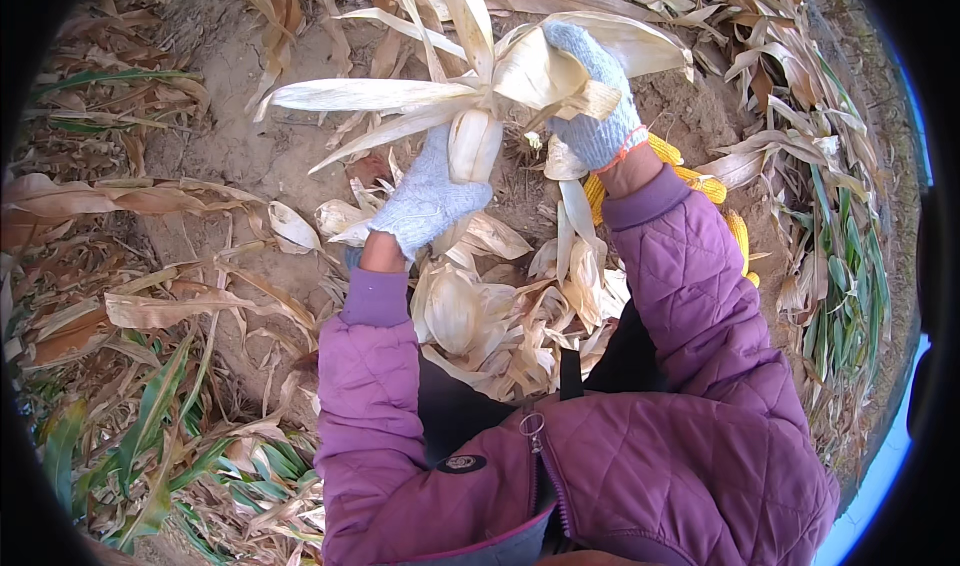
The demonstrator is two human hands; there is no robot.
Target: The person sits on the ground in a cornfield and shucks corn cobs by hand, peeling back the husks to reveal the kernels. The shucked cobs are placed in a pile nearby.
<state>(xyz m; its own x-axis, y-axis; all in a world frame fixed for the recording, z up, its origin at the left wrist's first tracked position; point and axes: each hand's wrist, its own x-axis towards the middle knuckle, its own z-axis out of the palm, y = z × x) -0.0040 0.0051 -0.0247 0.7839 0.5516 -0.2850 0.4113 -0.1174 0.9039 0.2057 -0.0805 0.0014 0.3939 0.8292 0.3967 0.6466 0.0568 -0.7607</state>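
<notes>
Dry corn husk leaves (375, 94) fan out in front of me from a husked bundle held between both hands. My left hand (435, 198), in a light grey knit glove, grips its lower part, a pale husk-covered piece (475, 146) that stands between thumb and fingers. My right hand (596, 93), gloved alike with an orange cuff edge, is closed on the broad husk leaves at the upper right. Whether an ear is still inside the bundle is hidden. Just beyond my right wrist, several bare yellow corn ears (701, 183) lie on the soil, partly covered by the sleeve.
A heap of loose husks (480, 311) lies between my legs. Dry stalks and leaves (150, 198) cover the bare soil (225, 130) on the left. Green and dry corn leaves (847, 281) line the right side, with more green leaves (150, 423) at lower left.
</notes>
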